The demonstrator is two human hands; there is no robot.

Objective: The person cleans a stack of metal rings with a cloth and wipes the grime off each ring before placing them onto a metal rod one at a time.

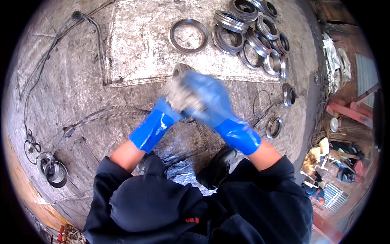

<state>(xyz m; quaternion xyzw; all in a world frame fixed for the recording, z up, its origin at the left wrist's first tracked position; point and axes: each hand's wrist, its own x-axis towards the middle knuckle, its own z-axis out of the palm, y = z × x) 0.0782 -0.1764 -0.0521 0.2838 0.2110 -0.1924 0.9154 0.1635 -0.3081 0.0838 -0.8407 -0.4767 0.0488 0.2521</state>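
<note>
Both blue-gloved hands — left hand (172, 106), right hand (209, 99) — were clenched on a grey steel ring (181, 73) above the floor (81, 81), near the ring pile (252, 36). It looked heavy, rigid, probably slippery — best gripped at opposite rims.

You stood on a scuffed metal floor (81, 81); rings (248, 36) lay heaped on it, beside a cable (101, 114) and a wire (36, 77).

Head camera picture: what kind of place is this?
Probably a metal workshop floor: a pile of shiny round steel rings, a twisted grey steel cable, and scratched grey metal plates underfoot.
</note>
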